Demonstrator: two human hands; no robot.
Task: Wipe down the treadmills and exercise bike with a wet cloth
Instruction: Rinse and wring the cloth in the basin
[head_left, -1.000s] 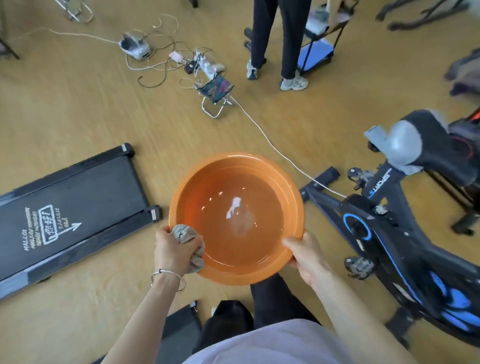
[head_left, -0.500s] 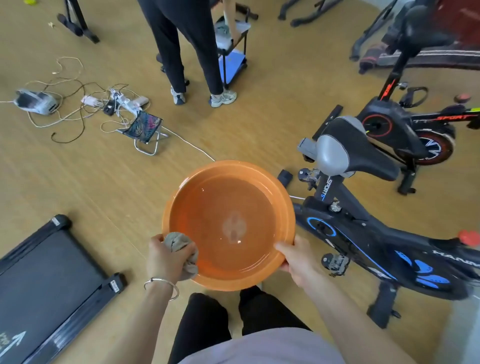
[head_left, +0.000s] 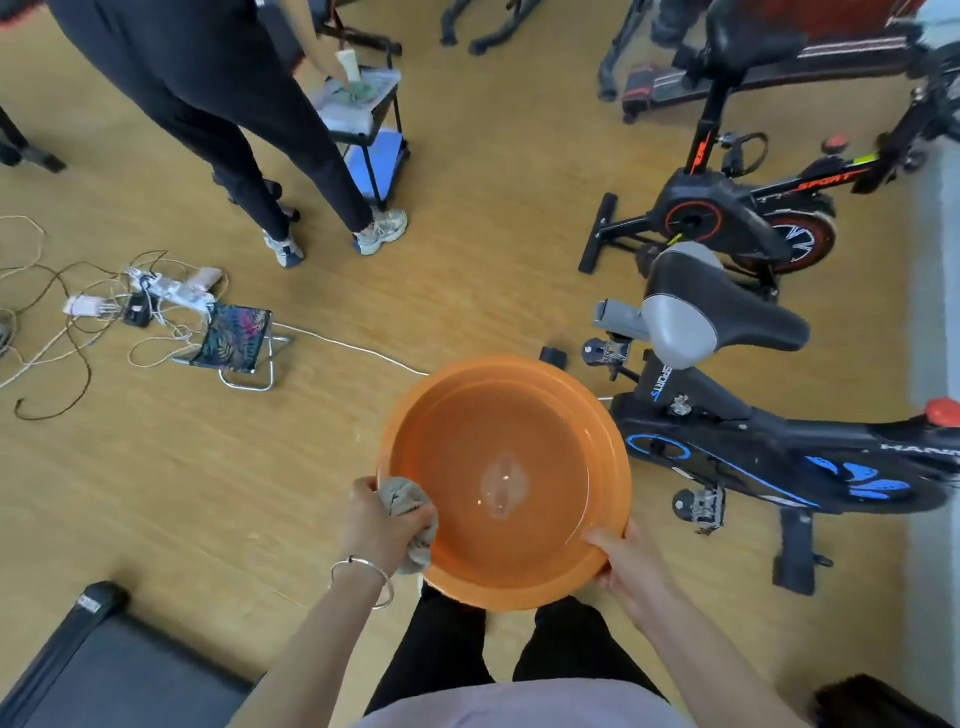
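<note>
I carry an orange basin (head_left: 613, 441) with a little water in it, held above the wooden floor. My left hand (head_left: 376, 525) grips its near-left rim together with a bunched grey cloth (head_left: 402, 498). My right hand (head_left: 626, 564) grips the near-right rim. A black and blue exercise bike (head_left: 769, 447) with a black and grey saddle (head_left: 711, 317) stands just right of the basin. A black treadmill (head_left: 104, 670) lies at the bottom left, partly cut off by the frame.
A person in black trousers (head_left: 244, 130) stands at the back left beside a small cart (head_left: 369, 119). Tangled cables and a power strip (head_left: 156, 296) lie on the floor by a small folding stool (head_left: 236, 343). A red and black bike (head_left: 737, 218) stands behind.
The view has swung right and forward: the treadmill slid to the lower left and the blue bike came closer. Both hands kept the same grip on the basin.
</note>
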